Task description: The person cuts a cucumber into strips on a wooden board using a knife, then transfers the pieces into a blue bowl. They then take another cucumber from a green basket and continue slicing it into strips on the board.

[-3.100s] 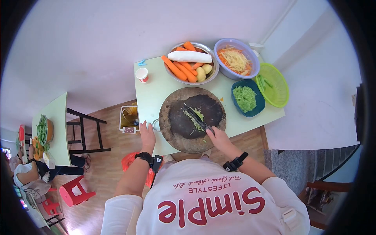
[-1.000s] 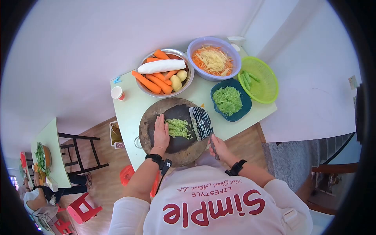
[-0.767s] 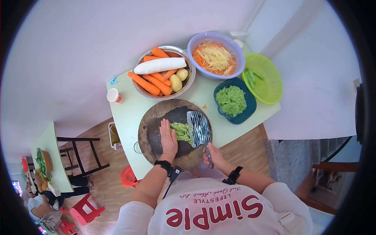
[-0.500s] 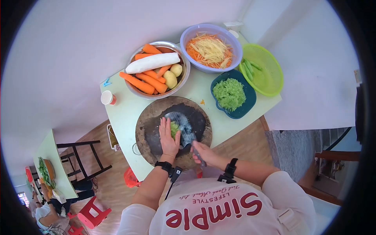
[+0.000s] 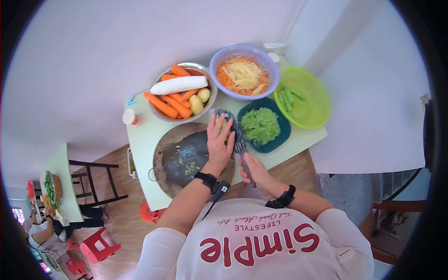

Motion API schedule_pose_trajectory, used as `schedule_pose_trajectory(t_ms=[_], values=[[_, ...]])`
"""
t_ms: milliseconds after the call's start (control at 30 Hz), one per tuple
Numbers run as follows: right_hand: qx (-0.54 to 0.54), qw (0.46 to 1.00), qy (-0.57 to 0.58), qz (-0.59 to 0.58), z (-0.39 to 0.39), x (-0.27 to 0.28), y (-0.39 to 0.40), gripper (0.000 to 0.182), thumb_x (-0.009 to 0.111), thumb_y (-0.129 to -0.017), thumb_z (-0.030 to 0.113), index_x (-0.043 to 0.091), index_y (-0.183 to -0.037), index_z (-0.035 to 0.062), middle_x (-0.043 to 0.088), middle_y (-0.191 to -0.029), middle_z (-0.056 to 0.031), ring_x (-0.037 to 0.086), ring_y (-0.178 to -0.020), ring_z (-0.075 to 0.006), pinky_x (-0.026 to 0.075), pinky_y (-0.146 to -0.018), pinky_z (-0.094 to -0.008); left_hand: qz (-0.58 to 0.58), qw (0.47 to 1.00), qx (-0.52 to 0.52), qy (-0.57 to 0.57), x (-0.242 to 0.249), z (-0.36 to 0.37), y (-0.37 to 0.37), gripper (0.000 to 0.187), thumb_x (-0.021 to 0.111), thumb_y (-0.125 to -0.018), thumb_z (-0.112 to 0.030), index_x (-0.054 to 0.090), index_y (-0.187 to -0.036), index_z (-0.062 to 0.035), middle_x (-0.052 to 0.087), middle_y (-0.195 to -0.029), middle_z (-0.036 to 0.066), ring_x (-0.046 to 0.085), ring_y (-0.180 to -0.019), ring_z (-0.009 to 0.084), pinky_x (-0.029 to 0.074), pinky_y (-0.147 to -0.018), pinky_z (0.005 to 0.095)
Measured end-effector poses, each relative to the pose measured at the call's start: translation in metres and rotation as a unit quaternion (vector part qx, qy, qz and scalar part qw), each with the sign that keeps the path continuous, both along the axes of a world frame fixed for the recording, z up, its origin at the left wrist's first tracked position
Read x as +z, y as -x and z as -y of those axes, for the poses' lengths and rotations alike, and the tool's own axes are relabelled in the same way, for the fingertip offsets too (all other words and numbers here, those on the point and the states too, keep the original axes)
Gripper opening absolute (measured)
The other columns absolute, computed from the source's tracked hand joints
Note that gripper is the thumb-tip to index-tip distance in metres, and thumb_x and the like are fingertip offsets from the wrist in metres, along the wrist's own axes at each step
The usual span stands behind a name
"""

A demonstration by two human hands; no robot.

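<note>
My right hand (image 5: 256,171) is wrapped around the handle of a cleaver (image 5: 240,140), its blade speckled and wet-looking. My left hand (image 5: 219,145) lies with fingers stretched over the blade, covering chopped greens that show only slightly between the fingers. Both hands are over the right edge of a round wooden chopping board (image 5: 163,140). Scattered green bits (image 5: 189,165) remain on the board's dark, wet middle. Close to the blade's right side stands a dark teal basin (image 5: 283,135) holding shredded greens (image 5: 260,126).
Behind the board, a metal bowl (image 5: 212,95) holds carrots, a peeled white radish and potatoes. A lavender basin (image 5: 275,70) contains orange and pale shreds; a lime-green basin (image 5: 317,100) holds green pods. A paper cup (image 5: 130,117) stands left. Another person (image 5: 44,233) sits at a far-left table.
Both hands and the cleaver have moved right and away from me, from the board's middle towards the teal basin. The greens under my left hand moved along, leaving bits behind.
</note>
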State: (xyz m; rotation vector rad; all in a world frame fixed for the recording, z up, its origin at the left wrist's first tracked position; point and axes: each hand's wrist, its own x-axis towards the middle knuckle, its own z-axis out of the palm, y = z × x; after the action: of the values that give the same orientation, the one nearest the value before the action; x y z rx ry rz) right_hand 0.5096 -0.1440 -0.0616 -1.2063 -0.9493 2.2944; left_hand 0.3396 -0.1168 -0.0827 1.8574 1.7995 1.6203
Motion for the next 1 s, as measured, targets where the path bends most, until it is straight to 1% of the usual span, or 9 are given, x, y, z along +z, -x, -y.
schedule_pose_trajectory(t_ms=[200, 333, 433, 600, 700, 767, 800, 900, 1000], values=[[-0.044, 0.985, -0.132, 0.097, -0.048, 0.041, -0.105, 0.038, 0.037, -0.106, 0.043, 0.047, -0.097, 0.0067, 0.046, -0.060, -0.0043, 0.041, -0.043, -0.0115, 0.035, -0.041, -0.0244, 0.151, 0.987, -0.008, -0.057, 0.012, -0.076, -0.112, 0.014, 0.063, -0.087, 0.000, 0.056, -0.098, -0.0027, 0.058, -0.122, 0.019, 0.049, -0.127, 0.0408, 0.040, -0.105, 0.0462], [-0.045, 0.971, -0.140, 0.189, -0.084, 0.041, -0.153, 0.034, 0.042, -0.105, 0.037, 0.049, -0.093, 0.0065, 0.044, -0.057, -0.0002, 0.040, -0.042, -0.0089, 0.033, -0.039, -0.0241, 0.046, 0.982, 0.072, 0.169, -0.078, -0.087, -0.129, 0.017, 0.061, -0.090, -0.004, 0.059, -0.107, -0.0025, 0.054, -0.130, 0.022, 0.045, -0.129, 0.0408, 0.037, -0.108, 0.0469], [-0.010, 0.968, -0.158, 0.196, -0.109, 0.043, -0.171, 0.033, 0.044, -0.104, 0.037, 0.050, -0.091, 0.0069, 0.044, -0.057, 0.0003, 0.039, -0.043, -0.0078, 0.032, -0.040, -0.0232, 0.103, 0.988, 0.020, 0.115, -0.050, -0.072, -0.122, 0.025, 0.061, -0.090, -0.006, 0.059, -0.114, -0.0029, 0.053, -0.134, 0.020, 0.047, -0.128, 0.0394, 0.040, -0.106, 0.0434], [0.102, 0.974, -0.152, 0.137, -0.139, 0.037, -0.147, 0.031, 0.046, -0.104, 0.036, 0.050, -0.092, 0.0072, 0.044, -0.058, 0.0014, 0.039, -0.044, -0.0054, 0.031, -0.041, -0.0211, 0.216, 0.950, 0.196, 0.108, -0.049, -0.025, -0.078, 0.016, 0.055, -0.096, -0.007, 0.066, -0.106, -0.0018, 0.066, -0.100, 0.013, 0.064, -0.092, 0.0258, 0.050, -0.086, 0.0331], [0.235, 0.949, -0.178, 0.109, -0.146, 0.033, -0.104, 0.032, 0.051, -0.102, 0.035, 0.054, -0.094, 0.0045, 0.049, -0.061, -0.0037, 0.047, -0.049, -0.0115, 0.039, -0.046, -0.0266, 0.338, 0.882, 0.319, 0.077, -0.086, 0.022, -0.039, 0.016, 0.056, -0.098, -0.009, 0.066, -0.106, -0.0010, 0.066, -0.099, 0.010, 0.063, -0.090, 0.0181, 0.050, -0.083, 0.0298], [0.335, 0.841, -0.413, 0.099, -0.139, 0.029, -0.067, 0.029, 0.051, -0.102, 0.032, 0.055, -0.097, 0.0035, 0.053, -0.064, -0.0031, 0.051, -0.053, -0.0104, 0.041, -0.048, -0.0284, 0.333, 0.862, 0.370, 0.098, -0.080, 0.055, -0.015, 0.017, 0.055, -0.099, -0.011, 0.066, -0.107, -0.0012, 0.065, -0.098, 0.007, 0.062, -0.088, 0.0132, 0.050, -0.081, 0.0280], [0.352, 0.797, -0.480, 0.101, -0.138, 0.018, -0.051, 0.033, 0.056, -0.098, 0.035, 0.058, -0.100, 0.0020, 0.060, -0.069, -0.0103, 0.061, -0.063, -0.0234, 0.048, -0.058, -0.0388, 0.313, 0.854, 0.409, 0.078, -0.085, 0.071, -0.004, 0.017, 0.055, -0.099, -0.011, 0.065, -0.108, -0.0012, 0.065, -0.099, 0.007, 0.062, -0.088, 0.0134, 0.050, -0.081, 0.0280], [0.435, 0.708, -0.533, 0.161, -0.127, 0.011, 0.001, 0.037, 0.058, -0.095, 0.040, 0.059, -0.096, 0.0024, 0.065, -0.081, -0.0211, 0.063, -0.075, -0.0390, 0.050, -0.067, -0.0453, 0.310, 0.831, 0.459, 0.047, -0.090, 0.106, 0.021, 0.018, 0.053, -0.099, -0.011, 0.065, -0.109, -0.0012, 0.065, -0.100, 0.007, 0.062, -0.088, 0.0144, 0.049, -0.082, 0.0276], [0.418, 0.659, -0.602, 0.168, -0.119, -0.017, 0.047, 0.038, 0.057, -0.094, 0.042, 0.057, -0.101, 0.0041, 0.067, -0.080, -0.0212, 0.065, -0.076, -0.0413, 0.051, -0.066, -0.0496, 0.286, 0.830, 0.469, 0.094, -0.083, 0.132, 0.032, 0.019, 0.052, -0.099, -0.010, 0.065, -0.110, -0.0014, 0.065, -0.099, 0.007, 0.062, -0.090, 0.0151, 0.049, -0.083, 0.0277]])
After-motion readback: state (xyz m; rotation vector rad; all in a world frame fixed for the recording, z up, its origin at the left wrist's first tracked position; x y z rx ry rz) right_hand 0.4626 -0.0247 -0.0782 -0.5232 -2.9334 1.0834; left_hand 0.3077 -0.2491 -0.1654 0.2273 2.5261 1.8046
